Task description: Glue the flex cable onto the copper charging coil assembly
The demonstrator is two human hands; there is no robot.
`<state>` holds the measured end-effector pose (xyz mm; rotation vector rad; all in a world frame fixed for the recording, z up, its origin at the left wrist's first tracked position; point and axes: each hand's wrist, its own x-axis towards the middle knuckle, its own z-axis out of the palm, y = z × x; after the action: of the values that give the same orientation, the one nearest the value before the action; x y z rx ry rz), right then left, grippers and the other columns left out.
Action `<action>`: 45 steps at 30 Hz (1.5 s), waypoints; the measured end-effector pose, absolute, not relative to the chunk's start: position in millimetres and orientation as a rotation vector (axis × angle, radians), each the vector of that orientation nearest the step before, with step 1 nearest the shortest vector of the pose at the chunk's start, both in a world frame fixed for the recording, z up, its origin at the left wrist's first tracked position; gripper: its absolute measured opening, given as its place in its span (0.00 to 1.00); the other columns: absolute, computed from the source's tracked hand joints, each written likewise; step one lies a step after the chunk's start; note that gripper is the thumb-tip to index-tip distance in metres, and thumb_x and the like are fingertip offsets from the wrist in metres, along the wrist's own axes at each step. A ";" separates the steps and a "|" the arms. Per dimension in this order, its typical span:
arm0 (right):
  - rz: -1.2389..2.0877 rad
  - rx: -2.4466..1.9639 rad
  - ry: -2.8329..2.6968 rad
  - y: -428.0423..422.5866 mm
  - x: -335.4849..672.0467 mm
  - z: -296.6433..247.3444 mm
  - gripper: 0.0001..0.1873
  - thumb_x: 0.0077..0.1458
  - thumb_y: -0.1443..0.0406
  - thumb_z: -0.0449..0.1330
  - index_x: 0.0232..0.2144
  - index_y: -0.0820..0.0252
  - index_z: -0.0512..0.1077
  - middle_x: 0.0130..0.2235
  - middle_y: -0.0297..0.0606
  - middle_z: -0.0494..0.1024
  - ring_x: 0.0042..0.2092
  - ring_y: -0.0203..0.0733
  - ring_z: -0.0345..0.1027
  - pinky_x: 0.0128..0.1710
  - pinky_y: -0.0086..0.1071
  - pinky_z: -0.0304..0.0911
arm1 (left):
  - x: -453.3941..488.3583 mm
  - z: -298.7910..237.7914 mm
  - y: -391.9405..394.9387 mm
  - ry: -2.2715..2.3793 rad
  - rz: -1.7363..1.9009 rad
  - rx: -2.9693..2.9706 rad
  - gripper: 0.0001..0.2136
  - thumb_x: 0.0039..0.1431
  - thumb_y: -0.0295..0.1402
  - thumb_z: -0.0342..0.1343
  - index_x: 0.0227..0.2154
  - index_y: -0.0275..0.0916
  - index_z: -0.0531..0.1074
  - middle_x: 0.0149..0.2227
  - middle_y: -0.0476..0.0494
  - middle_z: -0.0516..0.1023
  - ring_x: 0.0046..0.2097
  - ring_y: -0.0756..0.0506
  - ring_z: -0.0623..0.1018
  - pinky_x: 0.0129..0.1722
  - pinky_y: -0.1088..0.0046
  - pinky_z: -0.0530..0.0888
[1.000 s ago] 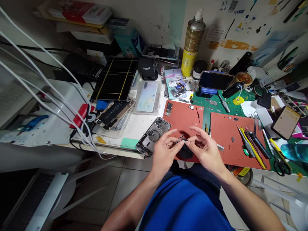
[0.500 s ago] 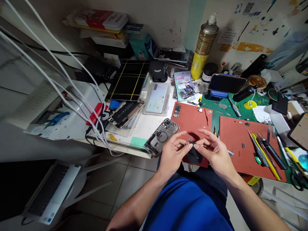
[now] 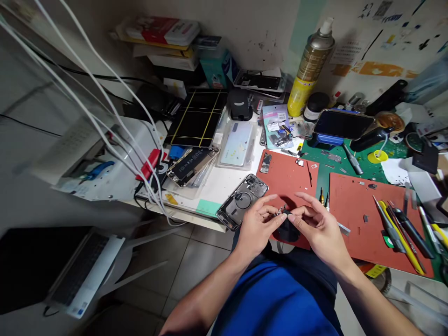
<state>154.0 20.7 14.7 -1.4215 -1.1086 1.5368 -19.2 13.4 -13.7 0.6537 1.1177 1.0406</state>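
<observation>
Over the near edge of a red-brown mat [image 3: 290,175], my left hand [image 3: 261,221] and my right hand [image 3: 317,224] meet fingertip to fingertip. Both pinch a small part [image 3: 281,211], dark with metallic bits, like a phone flex cable; the fingers cover most of it. A dark patch lies just beneath, and I cannot tell whether it is shadow or part of the piece. Beside my left hand rests an opened phone housing [image 3: 243,200] with a ring in its middle. A small circuit board [image 3: 265,163] lies at the mat's far left corner.
Two small screwdrivers [image 3: 322,196] lie between the mats. On the second red mat [image 3: 353,233] are tweezers and several pen-like tools [image 3: 402,233]. A phone on a blue stand [image 3: 329,139], a yellow spray can [image 3: 297,98] and a white-backed phone [image 3: 237,144] stand or lie behind. White cables [image 3: 122,126] hang at left.
The camera view has shifted a little, so everything sits slightly farther right. Both hands keep nearly the same pinch on the small part.
</observation>
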 end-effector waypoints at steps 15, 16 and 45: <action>1.661 -1.340 -1.000 28.2 156.1 12.0 0.32 0.56 0.56 0.73 0.60 0.54 0.70 0.32 0.31 0.80 0.34 0.37 0.70 0.36 0.32 0.66 | -16.6 -16.7 14.8 1.105 1.046 0.651 0.26 0.55 0.37 0.74 0.55 0.40 0.74 0.34 0.50 0.81 0.39 0.50 0.81 0.45 0.75 0.76; 1.661 -1.344 -1.000 28.0 156.5 11.9 0.32 0.56 0.56 0.73 0.60 0.55 0.70 0.32 0.31 0.80 0.34 0.37 0.70 0.36 0.32 0.66 | -16.3 -16.8 14.8 1.110 1.045 0.655 0.26 0.55 0.38 0.74 0.55 0.40 0.74 0.34 0.50 0.81 0.39 0.50 0.81 0.45 0.75 0.77; 1.470 -1.393 -1.083 16.3 186.5 12.0 0.18 0.69 0.54 0.61 0.57 0.53 0.73 0.50 0.41 0.84 0.51 0.44 0.79 0.57 0.43 0.72 | -4.2 -8.7 27.4 1.312 1.070 0.723 0.24 0.51 0.38 0.76 0.50 0.36 0.78 0.36 0.46 0.86 0.41 0.46 0.86 0.47 0.69 0.82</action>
<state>186.5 16.3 12.0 -1.3926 -1.0832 1.4701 -4.2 27.4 -8.7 0.7231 1.3119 1.0701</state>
